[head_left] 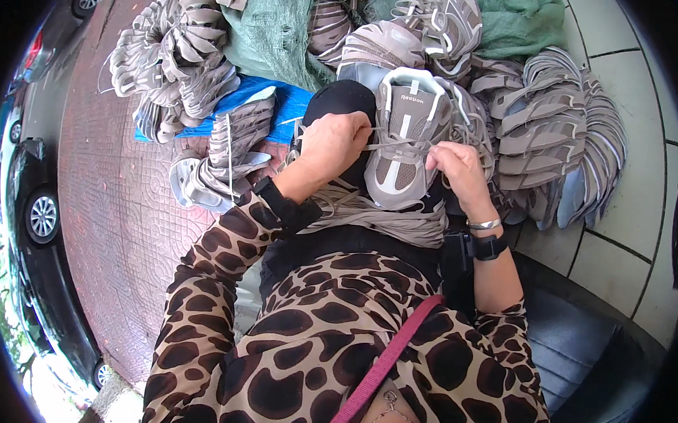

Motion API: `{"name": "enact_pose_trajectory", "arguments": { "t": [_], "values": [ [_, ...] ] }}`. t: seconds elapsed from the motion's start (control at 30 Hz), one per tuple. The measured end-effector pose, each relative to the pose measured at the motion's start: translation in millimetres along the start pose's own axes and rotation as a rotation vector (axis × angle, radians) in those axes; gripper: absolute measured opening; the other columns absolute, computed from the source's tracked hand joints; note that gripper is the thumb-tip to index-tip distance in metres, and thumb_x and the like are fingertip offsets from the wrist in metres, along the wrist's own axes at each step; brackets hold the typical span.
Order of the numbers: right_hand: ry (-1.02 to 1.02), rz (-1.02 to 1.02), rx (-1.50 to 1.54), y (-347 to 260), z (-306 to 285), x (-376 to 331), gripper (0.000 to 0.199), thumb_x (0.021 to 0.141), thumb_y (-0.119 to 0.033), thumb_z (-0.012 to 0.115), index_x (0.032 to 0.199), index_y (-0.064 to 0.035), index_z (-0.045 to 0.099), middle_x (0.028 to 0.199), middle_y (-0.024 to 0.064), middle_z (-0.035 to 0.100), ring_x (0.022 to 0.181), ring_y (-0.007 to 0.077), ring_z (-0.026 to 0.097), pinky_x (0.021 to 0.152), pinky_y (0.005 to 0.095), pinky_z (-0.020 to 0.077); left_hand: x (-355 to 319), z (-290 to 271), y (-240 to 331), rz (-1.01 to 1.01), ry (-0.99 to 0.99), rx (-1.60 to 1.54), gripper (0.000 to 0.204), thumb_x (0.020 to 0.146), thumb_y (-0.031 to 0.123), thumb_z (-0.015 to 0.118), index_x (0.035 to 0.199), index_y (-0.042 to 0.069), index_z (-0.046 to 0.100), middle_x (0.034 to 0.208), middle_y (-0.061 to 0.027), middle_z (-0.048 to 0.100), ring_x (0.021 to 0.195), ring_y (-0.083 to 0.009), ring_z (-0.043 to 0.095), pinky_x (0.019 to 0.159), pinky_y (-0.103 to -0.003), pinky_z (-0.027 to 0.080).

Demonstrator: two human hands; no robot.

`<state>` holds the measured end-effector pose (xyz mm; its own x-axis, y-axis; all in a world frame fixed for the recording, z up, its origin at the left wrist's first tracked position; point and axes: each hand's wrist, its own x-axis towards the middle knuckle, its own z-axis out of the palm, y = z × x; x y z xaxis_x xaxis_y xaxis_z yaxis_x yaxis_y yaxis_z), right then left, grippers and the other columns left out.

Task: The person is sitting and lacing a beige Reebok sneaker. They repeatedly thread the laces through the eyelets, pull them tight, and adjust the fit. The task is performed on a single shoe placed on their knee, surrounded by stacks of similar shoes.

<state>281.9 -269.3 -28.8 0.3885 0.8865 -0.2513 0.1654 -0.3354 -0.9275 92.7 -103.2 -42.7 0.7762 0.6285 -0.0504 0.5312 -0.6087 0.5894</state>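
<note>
— Laces hide part of the grey shoe [403, 139]. Where is it?

— On the lap, middle of the view. It has a white tongue and pale grey sides. Its toe end, at 6 o'clock, sits behind loose laces [377, 213].

— And the hands?

— The left hand [334, 143], at 9 o'clock from the shoe, pinches a lace. The right hand [458, 167], at 3 o'clock, pinches another.
</note>
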Motion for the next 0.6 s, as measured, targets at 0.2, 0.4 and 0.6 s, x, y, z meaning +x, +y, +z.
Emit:
{"name": "enact_pose_trajectory", "arguments": {
  "t": [0.2, 0.4, 0.6],
  "values": [
    [0.030, -0.074, -0.054, 2, 0, 2, 0.028, 0.088, -0.016, 0.055, 0.068, 0.0013, 0.064, 0.061, 0.0042, 0.060, 0.058, 0.0096, 0.053, 0.056, 0.0276, 0.0410, 3, 2, 2, 0.002, 0.009, 0.045, 0.016, 0.089, 0.027, 0.063, 0.090, 0.012, 0.071, 0.075, -0.0151, 0.069, 0.071, -0.0367, 0.067, 0.065, -0.046, 0.053],
    [0.249, -0.274, -0.432, -3, 10, 0, 0.023, 0.085, -0.014, 0.058, 0.066, -0.0014, 0.060, 0.064, 0.0116, 0.061, 0.057, 0.0248, 0.058, 0.053, 0.0355, 0.0442, 7, 1, 3, -0.002, -0.049, 0.032, 0.017, 0.089, 0.028, 0.064, 0.089, 0.013, 0.071, 0.075, -0.0157, 0.069, 0.074, -0.0370, 0.067, 0.066, -0.047, 0.053],
    [0.347, -0.442, -0.711, -4, 27, 0, 0.018, 0.081, -0.012, 0.061, 0.067, -0.0034, 0.056, 0.067, 0.0122, 0.061, 0.061, 0.0327, 0.061, 0.055, 0.0427, 0.0473, 4, 1, 6, 0.035, -0.024, 0.046, 0.017, 0.090, 0.027, 0.061, 0.091, 0.012, 0.069, 0.075, -0.0163, 0.068, 0.073, -0.0379, 0.067, 0.065, -0.049, 0.053]
  ]
}}
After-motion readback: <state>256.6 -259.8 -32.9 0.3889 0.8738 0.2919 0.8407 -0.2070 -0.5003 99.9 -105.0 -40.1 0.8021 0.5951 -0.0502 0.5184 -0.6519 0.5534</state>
